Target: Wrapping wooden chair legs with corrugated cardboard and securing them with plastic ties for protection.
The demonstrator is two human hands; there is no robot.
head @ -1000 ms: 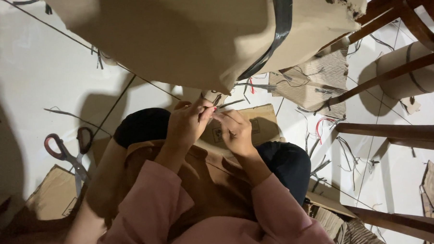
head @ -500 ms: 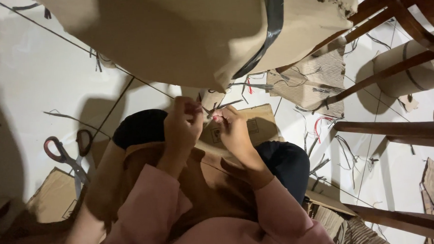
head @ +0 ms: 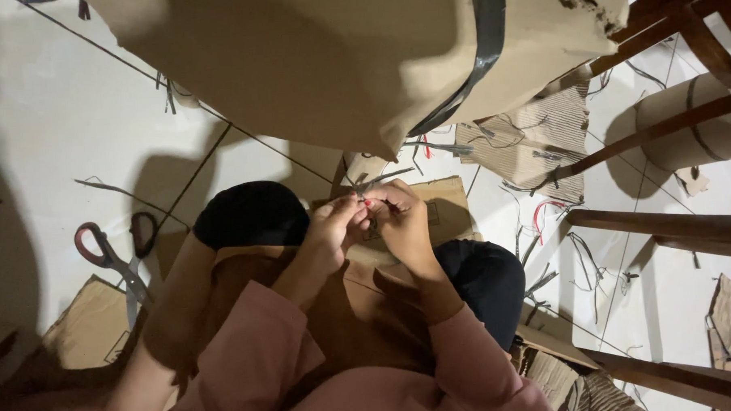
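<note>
two thin, perhaps wire-like grey strands (head: 378, 181) between fingertips (head: 357, 207)

big cardboard sheet (head: 312, 61) overhanging close ahead, chair legs (head: 666, 227) crowding right, bare tiled floor (head: 47, 119) open left, scissors (head: 116, 259) lying there

The fingertips of the left hand (head: 334, 229) and right hand (head: 402, 220) are crowding together, hiding what the thin grey strip (head: 378, 181) is pinched by. The big cardboard sheet (head: 328, 61) is running off the top edge. The scissors (head: 116, 259) blades are disappearing under a cardboard scrap (head: 90, 324); wooden chair legs (head: 666, 227) are leaving the right edge
</note>
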